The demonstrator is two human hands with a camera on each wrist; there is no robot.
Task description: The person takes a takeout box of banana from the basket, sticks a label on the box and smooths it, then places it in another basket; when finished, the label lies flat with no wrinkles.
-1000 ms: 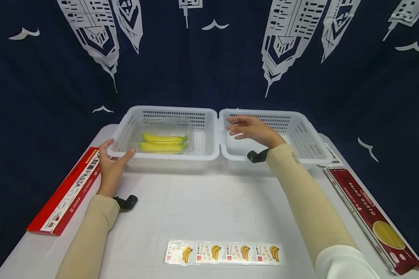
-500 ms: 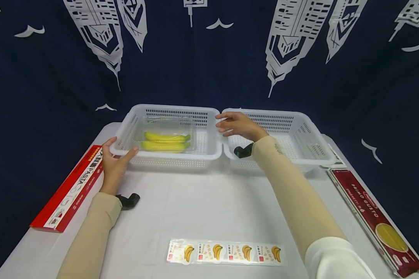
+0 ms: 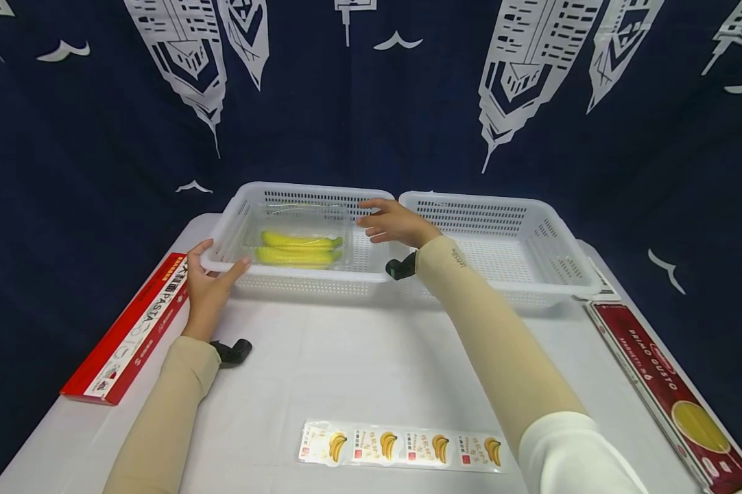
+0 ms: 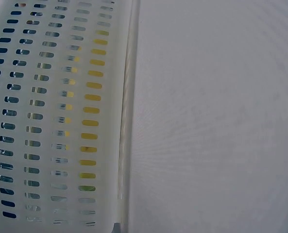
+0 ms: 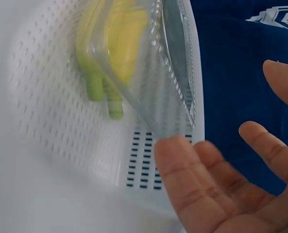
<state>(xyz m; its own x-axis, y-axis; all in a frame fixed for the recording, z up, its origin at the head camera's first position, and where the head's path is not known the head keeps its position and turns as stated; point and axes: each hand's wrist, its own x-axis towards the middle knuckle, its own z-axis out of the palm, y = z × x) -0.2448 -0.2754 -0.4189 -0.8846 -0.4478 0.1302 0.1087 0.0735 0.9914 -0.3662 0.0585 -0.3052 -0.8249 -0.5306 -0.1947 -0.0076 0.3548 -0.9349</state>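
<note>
You're hovering your right grip (image 3: pixel 400 224) over the right end of the left white basket (image 3: pixel 309 276), its fingers spreading loosely and holding nothing. Inside that basket, the clear plastic clamshell (image 3: pixel 303 218) is lying left of those fingertips, yellow bananas (image 3: pixel 300 254) showing through. It's running its long side left to right, along the basket's length, the bananas lining up the same way, so you're facing its short right-hand edge. The right wrist view is putting plastic and fingertips very close; whether they're touching, you can't tell. Your left grip (image 3: pixel 207 293) is holding the basket's front left corner, thumb crossing the rim, so the right is looking like the nearer one to that free edge. In front of the basket, a strip of banana labels (image 3: pixel 402 446) is lying on the bench (image 3: pixel 321 357).
</note>
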